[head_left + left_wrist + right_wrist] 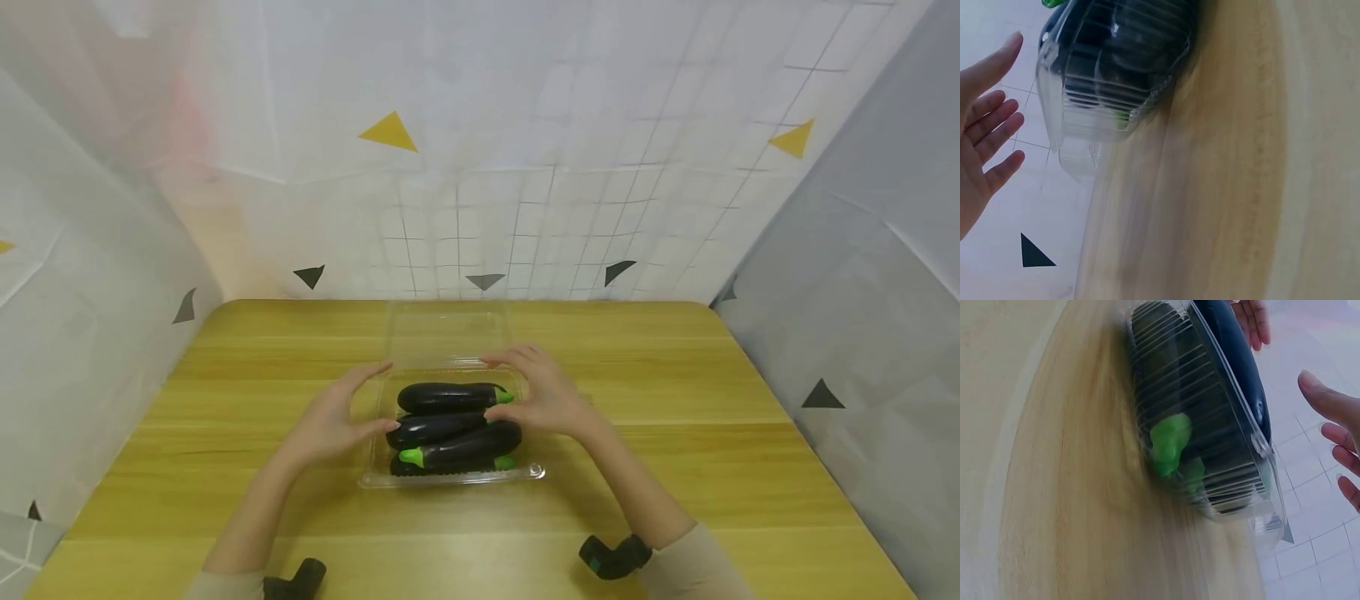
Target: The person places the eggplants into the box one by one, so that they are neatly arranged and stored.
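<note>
A clear plastic clamshell box sits on the table, its lid folded open toward the back. Several dark, glossy eggplants with green caps lie stacked in it. On the left side, my left hand is spread, thumb and fingers apart and curving toward the box with nothing between them. My right hand reaches over the box's right side with its thumb and fingers parted, overlapping the eggplants in the head view. In the right wrist view, that hand stands above the rim and grips nothing. Ribbed box walls show in both wrist views.
The box stands on a wood-grain table. White sheet walls with printed triangles and grid lines enclose its back and sides. A black strapped device sits at the right wrist, another at the left.
</note>
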`<state>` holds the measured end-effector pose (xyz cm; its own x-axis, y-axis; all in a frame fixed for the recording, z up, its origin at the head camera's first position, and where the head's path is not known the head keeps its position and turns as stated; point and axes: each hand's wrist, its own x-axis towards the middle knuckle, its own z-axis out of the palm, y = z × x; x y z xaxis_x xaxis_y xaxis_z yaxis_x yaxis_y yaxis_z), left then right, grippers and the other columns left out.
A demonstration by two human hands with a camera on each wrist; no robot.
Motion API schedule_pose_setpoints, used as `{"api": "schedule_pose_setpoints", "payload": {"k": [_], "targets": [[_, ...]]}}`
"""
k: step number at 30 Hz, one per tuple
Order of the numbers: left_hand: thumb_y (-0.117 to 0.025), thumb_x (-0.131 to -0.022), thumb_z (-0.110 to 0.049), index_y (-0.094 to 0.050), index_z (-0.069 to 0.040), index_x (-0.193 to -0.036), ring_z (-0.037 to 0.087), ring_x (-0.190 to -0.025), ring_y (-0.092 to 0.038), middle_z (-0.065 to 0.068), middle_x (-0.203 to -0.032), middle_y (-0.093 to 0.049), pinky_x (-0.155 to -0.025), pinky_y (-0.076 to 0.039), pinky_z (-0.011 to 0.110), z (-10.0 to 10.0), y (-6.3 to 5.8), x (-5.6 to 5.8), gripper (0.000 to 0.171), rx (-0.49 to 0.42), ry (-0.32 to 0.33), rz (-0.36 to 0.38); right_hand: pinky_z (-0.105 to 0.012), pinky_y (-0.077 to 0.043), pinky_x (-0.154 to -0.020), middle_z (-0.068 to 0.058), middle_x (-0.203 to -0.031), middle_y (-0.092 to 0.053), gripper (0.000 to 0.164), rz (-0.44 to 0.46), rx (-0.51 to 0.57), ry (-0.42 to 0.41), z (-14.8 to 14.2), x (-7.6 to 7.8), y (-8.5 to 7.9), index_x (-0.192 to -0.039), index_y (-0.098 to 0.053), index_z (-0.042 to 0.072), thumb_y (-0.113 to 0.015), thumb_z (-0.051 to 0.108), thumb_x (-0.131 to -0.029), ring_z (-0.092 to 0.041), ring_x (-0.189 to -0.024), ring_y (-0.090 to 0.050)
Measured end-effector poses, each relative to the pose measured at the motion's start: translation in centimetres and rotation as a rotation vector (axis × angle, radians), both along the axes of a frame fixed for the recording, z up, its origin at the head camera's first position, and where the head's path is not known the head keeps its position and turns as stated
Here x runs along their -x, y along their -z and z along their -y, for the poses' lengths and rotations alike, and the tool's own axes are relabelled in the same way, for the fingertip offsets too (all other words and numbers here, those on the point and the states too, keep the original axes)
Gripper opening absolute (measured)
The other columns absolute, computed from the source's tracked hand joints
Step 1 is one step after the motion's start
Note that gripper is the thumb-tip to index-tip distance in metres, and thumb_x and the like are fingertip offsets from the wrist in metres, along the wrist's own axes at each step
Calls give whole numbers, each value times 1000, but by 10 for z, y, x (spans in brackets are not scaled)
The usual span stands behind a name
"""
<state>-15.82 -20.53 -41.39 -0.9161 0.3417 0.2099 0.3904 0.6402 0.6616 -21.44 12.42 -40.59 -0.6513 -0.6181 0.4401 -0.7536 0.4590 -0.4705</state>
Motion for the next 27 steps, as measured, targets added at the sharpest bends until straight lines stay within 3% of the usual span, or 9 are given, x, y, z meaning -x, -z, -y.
{"api": "schedule_pose_setpoints", "payload": {"k": [5,13,20,27], "targets": [[-80,-78,-38,-42,-18,-145,36,-131,-42,6,-144,-47,-105,-34,58,4,2,9,80,-51,-4,35,-40,-45,-94,4,-112,-63,73,-18,8,11,-6,2,1,-129,-59,18,-90,35,-65,-15,-110,-51],[-81,-79,-24,-45,-10,-142,45,-121,-48,16,-139,-50,-100,-40,59,12,6,26,74,-105,-7,41,-39,-45,-94,6,-113,-63,72,-20,-3,38,-12,3,-1,-130,-59,14,-88,34,-68,-18,-109,-51],[-80,-80,-28,-44,-2,-141,35,-126,-46,19,-139,-49,-104,-38,52,16,12,39,76,-154,6,37,-38,-46,-92,6,-111,-63,72,-45,5,34,-15,3,1,-130,-59,14,-89,33,-67,-17,-106,-52],[-78,-81,-34,-45,-2,-140,36,-126,-46,19,-139,-50,-105,-38,53,18,16,51,75,-151,-35,62,-38,-45,-91,6,-110,-62,72,-61,10,32,-18,4,4,-130,-59,13,-89,32,-67,-18,-105,-52]]}}
